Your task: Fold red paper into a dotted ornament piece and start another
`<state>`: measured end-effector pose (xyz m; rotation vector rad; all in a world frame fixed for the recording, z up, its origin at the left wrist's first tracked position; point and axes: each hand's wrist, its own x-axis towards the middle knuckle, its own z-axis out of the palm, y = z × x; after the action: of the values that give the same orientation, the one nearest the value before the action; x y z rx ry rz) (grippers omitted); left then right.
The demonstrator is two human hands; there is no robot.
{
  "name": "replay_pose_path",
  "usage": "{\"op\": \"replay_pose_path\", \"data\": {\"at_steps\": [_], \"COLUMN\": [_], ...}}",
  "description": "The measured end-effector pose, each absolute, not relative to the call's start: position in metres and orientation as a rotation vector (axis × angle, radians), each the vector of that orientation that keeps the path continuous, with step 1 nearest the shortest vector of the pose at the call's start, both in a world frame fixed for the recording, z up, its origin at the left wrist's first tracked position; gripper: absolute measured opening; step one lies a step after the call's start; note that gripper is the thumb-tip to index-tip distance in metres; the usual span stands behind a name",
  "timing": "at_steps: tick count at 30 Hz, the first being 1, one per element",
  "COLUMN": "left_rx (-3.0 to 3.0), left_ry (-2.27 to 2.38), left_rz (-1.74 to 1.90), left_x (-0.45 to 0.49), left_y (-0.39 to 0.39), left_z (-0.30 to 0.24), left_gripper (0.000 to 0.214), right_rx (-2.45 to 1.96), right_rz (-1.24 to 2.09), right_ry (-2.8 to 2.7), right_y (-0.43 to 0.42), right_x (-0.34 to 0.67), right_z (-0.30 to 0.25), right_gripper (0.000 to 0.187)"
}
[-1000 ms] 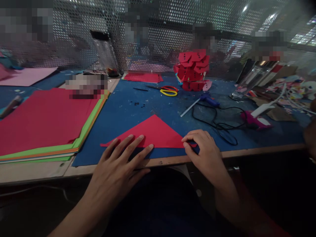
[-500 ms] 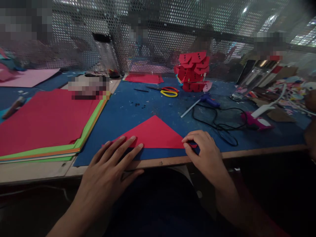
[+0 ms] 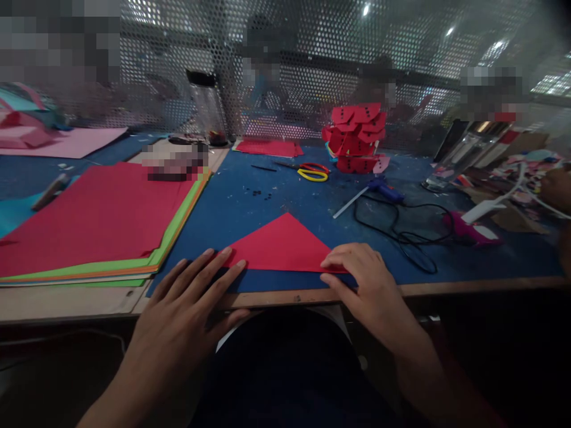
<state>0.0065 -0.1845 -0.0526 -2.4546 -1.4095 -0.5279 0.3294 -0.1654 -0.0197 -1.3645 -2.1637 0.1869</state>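
Observation:
A sheet of red paper [image 3: 283, 246], folded into a triangle, lies on the blue table top near its front edge, with its peak pointing away from me. My left hand [image 3: 191, 303] is spread flat, its fingertips resting on the left corner of the triangle and its thumb hanging over the table edge. At the right corner, my right hand [image 3: 363, 285] has curled fingers and thumb closed on the paper's lower edge. That corner is mostly hidden under the fingers.
Stacked coloured sheets [image 3: 89, 214] lie at left. Behind the triangle are scissors [image 3: 312, 172] and small black dots [image 3: 259, 193]. A red paper construction [image 3: 357, 137] stands further back. Rightward lie a blue glue gun [image 3: 386, 189], its black cord, a magenta-and-white device [image 3: 475, 229] and a bottle [image 3: 464, 154].
My right hand has slid a little left along the lower edge, covering more of the right corner. My left fingers have shifted outward to the left. The view has moved slightly.

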Motion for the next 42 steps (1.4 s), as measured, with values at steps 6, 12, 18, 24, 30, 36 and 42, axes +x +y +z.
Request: {"op": "replay_pose_path", "data": {"at_steps": [6,12,18,24,30,36,42], "left_rx": [-2.444,-2.517,-2.639,-2.683,-2.725,-2.727,-2.691], "left_ry": [-1.428,-1.279,-1.188,-1.212,-1.157,-1.071,-1.128], "left_rz": [-0.554,-0.738,-0.835,-0.830,-0.779,-0.782,-0.734], "left_x": [0.004,0.010,0.030,0.037,0.043,0.046,0.049], "left_y": [-0.185,-0.169,-0.146,-0.136,-0.132,-0.130,-0.130], "left_z": [-0.054,-0.045,-0.030,-0.024,-0.021,-0.020,-0.021], "left_gripper": [0.069,0.058,0.028,0.021,0.024,0.022,0.022], "right_rx": [-1.325,-1.160,-1.038,-0.975,-0.994,-0.993,-1.005], "right_rz": [0.283,0.233,0.130,-0.014,-0.026,0.056,0.073], "right_ry": [-2.264,-2.387,-2.431,-2.480,-2.500,-2.459,-2.428], "right_y": [-0.154,-0.143,-0.138,-0.132,-0.128,-0.126,-0.128], "right_x": [0.324,0.330,0.333,0.334,0.336,0.338,0.334], "right_z": [-0.011,-0.008,-0.008,-0.009,-0.012,-0.015,-0.013], "right_gripper": [0.008,0.004,0.009,0.016,0.015,0.014,0.010]}}
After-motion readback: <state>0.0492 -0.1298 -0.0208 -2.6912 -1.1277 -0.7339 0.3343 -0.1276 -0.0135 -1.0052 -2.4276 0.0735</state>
